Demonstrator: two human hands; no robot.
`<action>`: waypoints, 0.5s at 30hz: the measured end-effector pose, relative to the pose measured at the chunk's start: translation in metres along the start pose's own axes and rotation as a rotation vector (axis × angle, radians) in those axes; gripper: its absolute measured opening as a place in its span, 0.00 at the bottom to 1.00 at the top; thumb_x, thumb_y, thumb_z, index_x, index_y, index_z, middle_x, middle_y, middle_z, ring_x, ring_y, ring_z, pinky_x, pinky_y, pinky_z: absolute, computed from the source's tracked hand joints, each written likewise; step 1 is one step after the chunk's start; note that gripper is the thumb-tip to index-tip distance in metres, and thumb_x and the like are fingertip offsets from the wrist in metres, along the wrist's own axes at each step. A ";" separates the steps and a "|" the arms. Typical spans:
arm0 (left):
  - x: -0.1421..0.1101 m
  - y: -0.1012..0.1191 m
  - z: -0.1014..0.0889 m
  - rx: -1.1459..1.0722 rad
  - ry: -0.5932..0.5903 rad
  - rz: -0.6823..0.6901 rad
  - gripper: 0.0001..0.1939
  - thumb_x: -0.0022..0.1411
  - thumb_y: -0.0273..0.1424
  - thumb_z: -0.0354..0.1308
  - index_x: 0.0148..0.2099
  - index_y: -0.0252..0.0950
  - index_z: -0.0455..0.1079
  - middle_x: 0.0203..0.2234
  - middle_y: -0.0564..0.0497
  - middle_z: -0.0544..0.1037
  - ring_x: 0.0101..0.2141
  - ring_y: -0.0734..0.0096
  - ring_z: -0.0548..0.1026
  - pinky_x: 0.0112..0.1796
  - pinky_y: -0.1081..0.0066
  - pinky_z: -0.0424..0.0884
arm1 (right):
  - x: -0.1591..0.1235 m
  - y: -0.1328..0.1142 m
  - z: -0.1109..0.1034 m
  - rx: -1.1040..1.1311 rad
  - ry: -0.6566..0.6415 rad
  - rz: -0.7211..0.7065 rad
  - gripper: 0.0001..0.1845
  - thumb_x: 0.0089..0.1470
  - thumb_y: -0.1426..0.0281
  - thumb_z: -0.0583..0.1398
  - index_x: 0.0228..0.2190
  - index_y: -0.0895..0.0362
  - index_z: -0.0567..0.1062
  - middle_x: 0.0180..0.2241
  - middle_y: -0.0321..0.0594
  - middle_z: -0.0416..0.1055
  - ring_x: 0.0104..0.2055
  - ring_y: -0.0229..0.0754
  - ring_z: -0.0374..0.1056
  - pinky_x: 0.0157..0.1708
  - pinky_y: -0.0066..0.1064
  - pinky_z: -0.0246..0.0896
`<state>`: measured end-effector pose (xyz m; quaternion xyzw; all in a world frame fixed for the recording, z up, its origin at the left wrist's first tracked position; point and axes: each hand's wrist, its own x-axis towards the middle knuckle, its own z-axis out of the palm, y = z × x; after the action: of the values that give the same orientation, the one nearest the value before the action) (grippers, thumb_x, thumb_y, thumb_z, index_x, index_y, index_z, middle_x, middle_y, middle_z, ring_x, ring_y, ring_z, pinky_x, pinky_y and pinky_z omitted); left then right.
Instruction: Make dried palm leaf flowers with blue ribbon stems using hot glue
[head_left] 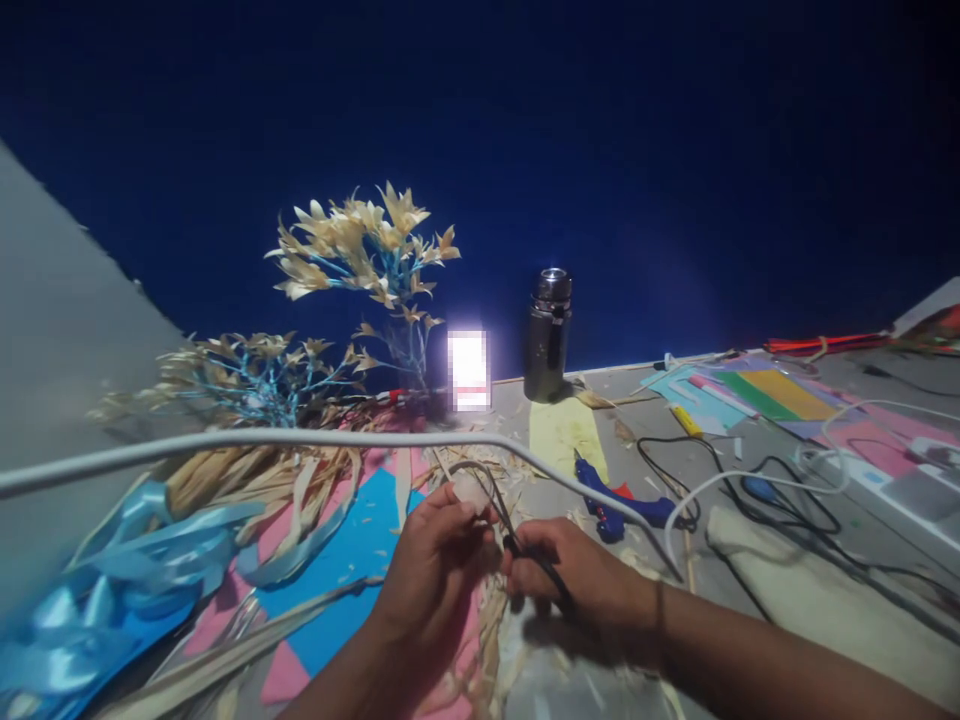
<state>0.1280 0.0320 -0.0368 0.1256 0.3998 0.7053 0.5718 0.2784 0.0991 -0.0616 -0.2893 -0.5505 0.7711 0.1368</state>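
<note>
My left hand [435,555] is closed, its thumb and fingertips pinching a small pale, translucent petal-shaped piece [472,492]. Beside it, my right hand [559,570] has its fingers wrapped round a long thin dark object [556,580]. Its narrow end reaches up past the pale piece; I cannot make out its exact kind. Both hands are close together above dry pale husk-like strips and scraps. Just right of the right hand lies a blue glue gun [611,515], with a white cable [337,438] passing across in front of me.
Pale artificial flowers [360,245] on blue stems stand at the back left. A dark flask [547,340] stands by the wall, near a bright blurred light [469,365]. Light-blue ribbon [135,570] lies left. Black cords [795,510] and a white power strip [900,500] occupy the right.
</note>
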 end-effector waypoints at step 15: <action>0.001 -0.003 -0.003 0.157 0.025 0.055 0.06 0.51 0.27 0.66 0.27 0.35 0.70 0.20 0.53 0.74 0.22 0.76 0.68 0.25 0.76 0.66 | 0.001 0.009 -0.005 0.045 -0.163 0.068 0.23 0.47 0.58 0.70 0.22 0.56 0.64 0.16 0.26 0.56 0.16 0.28 0.50 0.17 0.22 0.52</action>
<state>0.1276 0.0319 -0.0415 0.1720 0.4575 0.6887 0.5356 0.2818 0.0999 -0.0716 -0.2409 -0.5321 0.8085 0.0720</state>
